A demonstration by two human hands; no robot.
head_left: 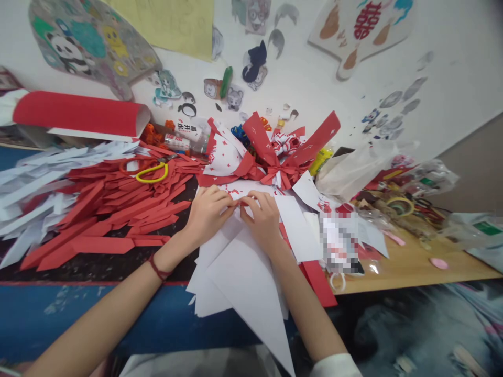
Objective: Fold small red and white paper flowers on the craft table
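My left hand (211, 212) and my right hand (262, 217) meet over white paper sheets (243, 277), fingertips pinched. Between them shows a small red strip (238, 201), probably paper; most of it is hidden by the fingers. Just beyond my hands stands a bunch of folded red and white patterned paper (281, 157). To the left lies a heap of cut red paper strips (129, 209), and farther left a heap of white paper strips (37, 183). Yellow-handled scissors (152, 173) rest on top of the red strips.
A roll of red paper (78, 112) lies at the back left, near a labelled plastic bottle (183, 141). On the right are a plastic bag (353, 170), a roll of tape (400, 206) and a pink disc (439, 263). Red paper (320, 285) juts over the front edge.
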